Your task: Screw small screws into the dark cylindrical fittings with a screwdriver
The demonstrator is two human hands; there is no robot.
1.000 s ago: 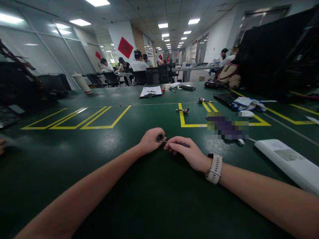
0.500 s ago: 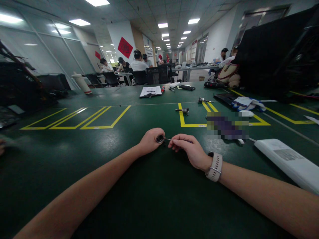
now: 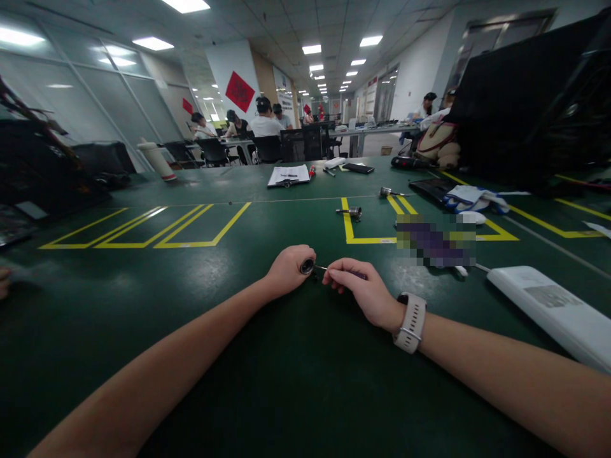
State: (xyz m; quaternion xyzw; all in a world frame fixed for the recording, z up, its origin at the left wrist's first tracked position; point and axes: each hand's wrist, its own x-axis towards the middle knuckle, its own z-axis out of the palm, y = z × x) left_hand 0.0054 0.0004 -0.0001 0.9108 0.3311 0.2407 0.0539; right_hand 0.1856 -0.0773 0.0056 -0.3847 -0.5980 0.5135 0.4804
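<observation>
My left hand (image 3: 286,270) is curled round a small round metal part (image 3: 307,266) whose open end faces me. My right hand (image 3: 361,291) pinches a thin tool with a dark purple handle (image 3: 356,275), and its metal tip reaches to the round part. Both hands rest low on the dark green table (image 3: 296,381). A pale watch (image 3: 411,322) sits on my right wrist.
Two more metal parts (image 3: 352,212) (image 3: 387,191) lie by yellow floor-tape boxes (image 3: 191,229). A white flat device (image 3: 554,312) lies at right, gloves (image 3: 472,199) and a clipboard (image 3: 289,175) farther back. People sit at distant desks (image 3: 265,124).
My right hand has drawn back slightly to the right and lifted a little, exposing more of the tool's thin shaft. The left hand and the round part have stayed in place.
</observation>
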